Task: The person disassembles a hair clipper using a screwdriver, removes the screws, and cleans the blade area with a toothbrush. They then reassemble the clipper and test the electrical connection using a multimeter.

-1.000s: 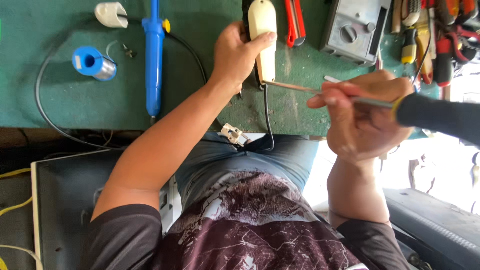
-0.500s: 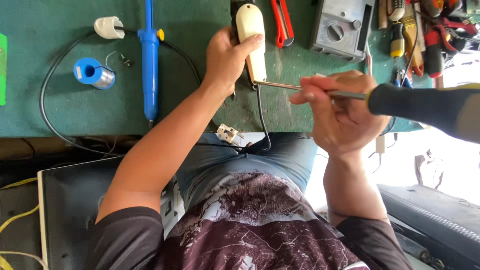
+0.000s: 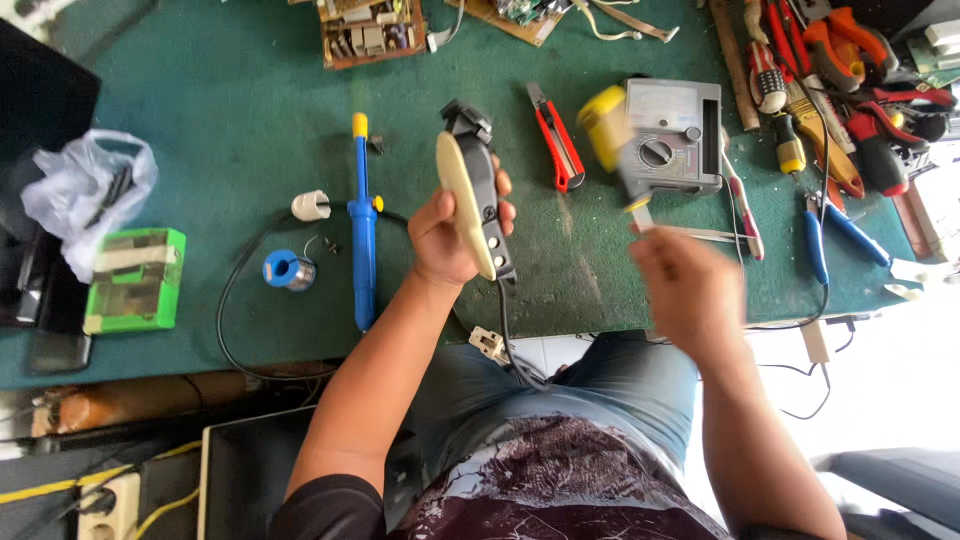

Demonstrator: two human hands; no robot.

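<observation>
While gripped, clipper (image 3: 475, 195) upright.

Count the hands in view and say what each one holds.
2. The left hand grips an upright cream-and-grey hair clipper over the green mat. The right hand, motion-blurred, holds a yellow-handled screwdriver. No other hands show.

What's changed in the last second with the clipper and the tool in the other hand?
The right hand has swung its yellow-handled screwdriver away from the hair clipper and upright, handle up; it is motion-blurred. A second ago its tip pointed at the clipper's lower end. The left hand keeps its grip on the clipper, now raised off the green mat. The blue desoldering pump lies unmoved.
</observation>
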